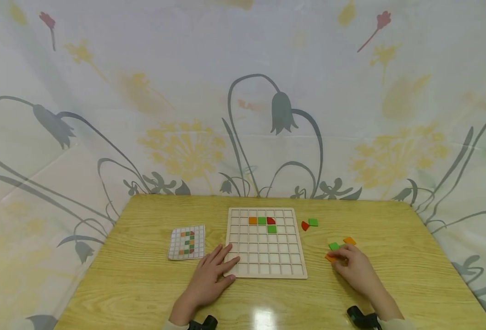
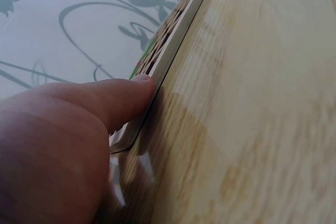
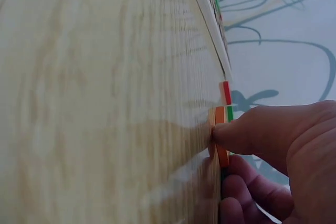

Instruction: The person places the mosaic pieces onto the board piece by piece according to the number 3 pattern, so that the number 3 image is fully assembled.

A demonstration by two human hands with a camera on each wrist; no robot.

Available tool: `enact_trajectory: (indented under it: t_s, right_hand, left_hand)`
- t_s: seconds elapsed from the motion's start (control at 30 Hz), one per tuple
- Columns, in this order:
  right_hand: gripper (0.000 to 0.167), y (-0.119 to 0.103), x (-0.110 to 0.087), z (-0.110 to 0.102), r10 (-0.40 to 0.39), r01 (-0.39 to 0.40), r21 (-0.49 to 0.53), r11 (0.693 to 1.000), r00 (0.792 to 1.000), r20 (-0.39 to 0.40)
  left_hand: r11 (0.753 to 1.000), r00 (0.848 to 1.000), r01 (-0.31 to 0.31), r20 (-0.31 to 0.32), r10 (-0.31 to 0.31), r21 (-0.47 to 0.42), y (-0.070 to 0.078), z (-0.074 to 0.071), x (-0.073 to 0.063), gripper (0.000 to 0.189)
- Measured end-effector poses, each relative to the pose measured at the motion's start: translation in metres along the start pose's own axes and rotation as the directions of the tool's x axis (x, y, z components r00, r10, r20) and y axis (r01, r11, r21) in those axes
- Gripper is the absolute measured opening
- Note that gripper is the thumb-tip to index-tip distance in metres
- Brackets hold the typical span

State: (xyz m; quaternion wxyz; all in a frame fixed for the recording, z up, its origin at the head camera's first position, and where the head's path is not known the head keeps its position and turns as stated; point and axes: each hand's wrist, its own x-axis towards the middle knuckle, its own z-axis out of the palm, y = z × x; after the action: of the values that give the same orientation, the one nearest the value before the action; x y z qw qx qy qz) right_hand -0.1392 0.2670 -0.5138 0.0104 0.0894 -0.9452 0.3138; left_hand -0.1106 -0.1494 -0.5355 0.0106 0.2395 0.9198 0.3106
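Observation:
A pale wooden grid board (image 1: 267, 254) lies in the middle of the table. In its upper rows sit an orange tile (image 1: 253, 221), two green tiles (image 1: 262, 221) and a red quarter-round tile (image 1: 271, 221). My left hand (image 1: 213, 278) rests with spread fingers on the board's near left corner, its thumb (image 2: 131, 95) along the near edge. To the right of the board, my right hand (image 1: 357, 269) pinches an orange square tile (image 3: 221, 137) at the table, thumb against its side and the other fingers curled. Right beside that hand lies a green tile (image 1: 334, 246).
A pattern card (image 1: 187, 243) with a coloured grid lies left of the board. A loose red tile (image 1: 305, 225) and a green tile (image 1: 313, 222) lie off the board's right edge. Another orange tile (image 1: 349, 240) is beyond my right hand. A flower-printed curtain (image 1: 251, 137) hangs behind the table.

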Motion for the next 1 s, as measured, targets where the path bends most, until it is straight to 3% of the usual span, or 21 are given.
enact_trajectory:
  t_s: [0.23,1.0]
  right_hand:
    - [0.018,-0.0023,0.0033,0.0019,0.057,-0.058,0.048,0.997,0.998,0.007]
    - [0.033,-0.0010,0.0048,-0.0001,0.102,-0.104,0.052,0.993,0.994,0.048]
  left_hand:
    - [1.000,1.000,-0.005,-0.003,0.005,0.017,0.0005,-0.0021,-0.0006,0.046]
    - [1.000,1.000,-0.010,0.004,0.009,0.011,-0.0021,0.0012,0.0004,0.046]
